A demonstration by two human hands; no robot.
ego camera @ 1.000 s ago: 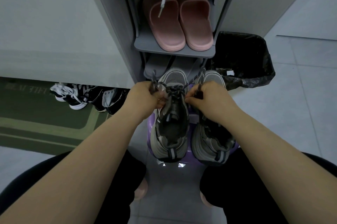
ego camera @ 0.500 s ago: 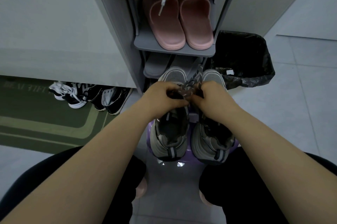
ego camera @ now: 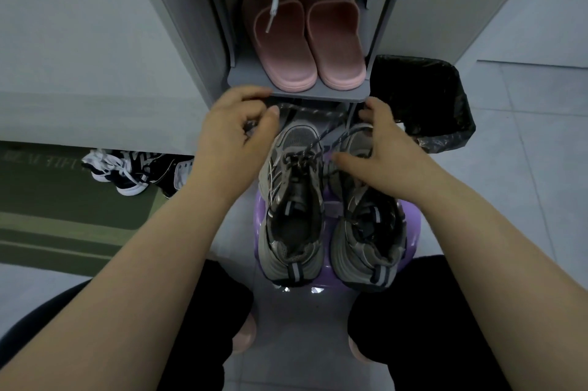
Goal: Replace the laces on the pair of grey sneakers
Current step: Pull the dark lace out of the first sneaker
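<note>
two-handed | left hand (ego camera: 235,136) pinches lace (ego camera: 311,112), 11 o'clock of sneaker (ego camera: 294,199) | right hand (ego camera: 385,158) fingers (ego camera: 370,110) hook it, 2 o'clock, thumb spread

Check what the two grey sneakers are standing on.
A purple plastic object shows beneath the grey sneakers, at their sides and between them. Its top is mostly covered by the shoes, so its full shape cannot be told.

Left hand (ego camera: 237,131) in pinch grip on lace (ego camera: 307,111), right hand (ego camera: 386,153) splayed, possibly loose.
</note>
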